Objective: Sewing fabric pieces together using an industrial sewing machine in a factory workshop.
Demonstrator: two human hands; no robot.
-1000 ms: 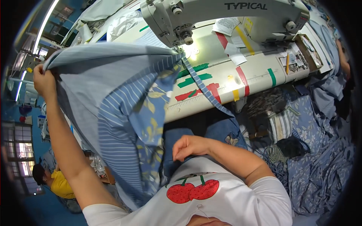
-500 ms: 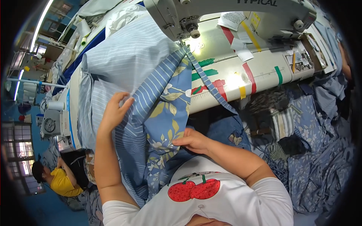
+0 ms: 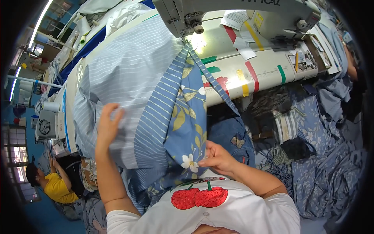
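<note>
Sewing workshop surroundings fill the view: a long white tabletop [image 3: 269,74] marked with strips of coloured tape carries a grey industrial sewing machine [image 3: 233,15], and heaps of blue floral cloth [image 3: 323,163] lie on the floor to the right. A large piece of bedding fabric [image 3: 132,74], pale blue with thin white stripes on one face and a darker blue leafy print on the other, hangs from under the machine's needle area and drapes over the tabletop's near edge toward the person. The left hand [image 3: 108,124] is raised on an upright forearm, fingers spread and flat against the pale striped cloth. The right hand [image 3: 216,158] sits low near the chest, forearm bent across the body, thumb and fingers pinched on the edge of the floral panel. Another person in a yellow shirt [image 3: 54,187] sits at lower left.
</note>
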